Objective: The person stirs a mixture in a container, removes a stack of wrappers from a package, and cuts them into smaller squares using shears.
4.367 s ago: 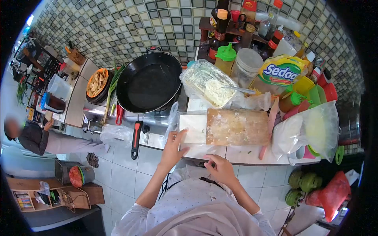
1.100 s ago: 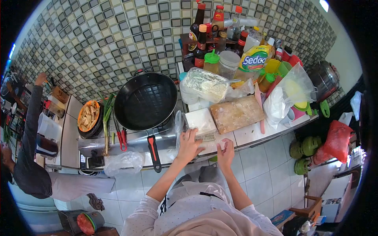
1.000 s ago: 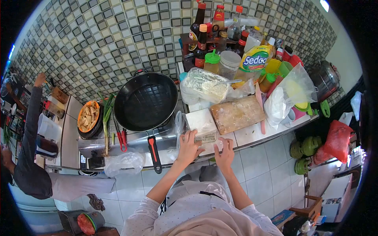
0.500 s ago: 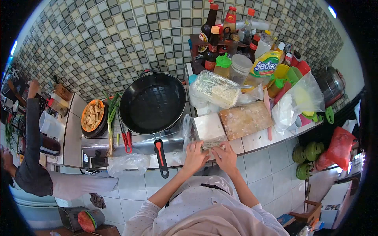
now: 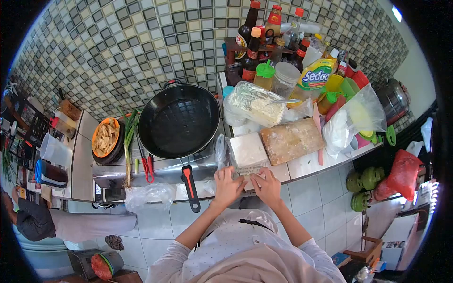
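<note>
A stack of white square wrapper sheets point(image 5: 248, 149) lies near the counter's front edge, its near end inside a clear plastic packet point(image 5: 251, 169) with printed lettering. My left hand point(image 5: 229, 185) has its fingers curled in at the packet's near end. Opposite it, my right hand point(image 5: 266, 187) pinches the same end with thumb and forefinger. The two hands' fingertips almost meet there. Just right of the stack lies a wooden cutting board point(image 5: 292, 141) dusted with white. Behind them a clear plastic tub point(image 5: 257, 104) holds pale flour-like powder and a spoon.
A black wok point(image 5: 179, 121) stands on the stove to the left, its handle jutting past the counter edge. Beside it lie spring onions point(image 5: 130, 146) and red-handled tongs point(image 5: 147, 169). Sauce bottles point(image 5: 251, 54) crowd the back. Another person point(image 5: 35, 219) stands far left.
My hands have pulled slightly toward me and the packet's near end is bunched between the fingers. The other person has lowered a raised arm. The view has shifted a little.
</note>
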The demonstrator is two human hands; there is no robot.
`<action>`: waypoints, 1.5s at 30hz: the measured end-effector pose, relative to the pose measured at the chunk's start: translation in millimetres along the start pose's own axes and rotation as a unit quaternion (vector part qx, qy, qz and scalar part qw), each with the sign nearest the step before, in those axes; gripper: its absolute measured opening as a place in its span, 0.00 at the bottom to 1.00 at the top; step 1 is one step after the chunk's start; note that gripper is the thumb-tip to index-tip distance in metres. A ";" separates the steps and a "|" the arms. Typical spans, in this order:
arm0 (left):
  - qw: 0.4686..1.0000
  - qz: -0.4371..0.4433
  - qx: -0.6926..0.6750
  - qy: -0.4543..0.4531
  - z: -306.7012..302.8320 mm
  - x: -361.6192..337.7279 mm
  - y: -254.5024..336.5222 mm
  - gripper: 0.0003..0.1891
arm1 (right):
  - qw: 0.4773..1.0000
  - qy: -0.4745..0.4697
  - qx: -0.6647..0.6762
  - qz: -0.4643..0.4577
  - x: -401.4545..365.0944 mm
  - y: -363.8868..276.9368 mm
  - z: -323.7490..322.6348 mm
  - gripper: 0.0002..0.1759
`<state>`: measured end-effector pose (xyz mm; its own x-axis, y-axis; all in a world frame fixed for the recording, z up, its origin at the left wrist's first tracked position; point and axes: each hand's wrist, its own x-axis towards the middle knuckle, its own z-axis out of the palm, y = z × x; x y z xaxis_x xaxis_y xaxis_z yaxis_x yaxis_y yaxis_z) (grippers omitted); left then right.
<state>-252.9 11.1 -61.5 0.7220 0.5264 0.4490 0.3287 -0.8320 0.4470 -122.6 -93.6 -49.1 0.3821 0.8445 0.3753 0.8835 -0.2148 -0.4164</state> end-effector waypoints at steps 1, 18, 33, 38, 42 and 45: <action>1.000 0.000 0.000 0.000 -0.6 -1.5 -1.0 0.09 | 1.000 0.003 0.000 -0.008 0.7 -1.0 3.0 0.06; 0.998 0.000 0.023 0.056 -6.5 -15.3 0.0 0.11 | 0.999 0.005 -0.038 -0.023 6.3 0.8 -8.5 0.09; 0.990 0.043 0.020 0.136 2.9 18.1 -5.2 0.08 | 0.997 0.050 0.053 0.002 -10.0 -8.6 8.8 0.01; 0.988 0.059 0.012 0.143 1.0 17.9 -3.2 0.08 | 0.999 0.043 -0.004 0.014 -6.1 -1.2 18.4 0.07; 0.988 0.063 -0.020 0.140 0.7 14.6 -4.1 0.06 | 0.998 0.053 -0.038 -0.027 1.7 12.9 21.4 0.10; 0.989 0.050 -0.018 0.136 1.0 11.8 -5.4 0.06 | 0.995 0.019 -0.069 -0.065 5.3 15.1 20.4 0.11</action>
<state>-245.5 21.6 -59.4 0.5586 0.4728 0.6815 0.2376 -0.8784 0.4147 -112.8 -82.3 -70.3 0.2705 0.8507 0.4506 0.9538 -0.1734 -0.2453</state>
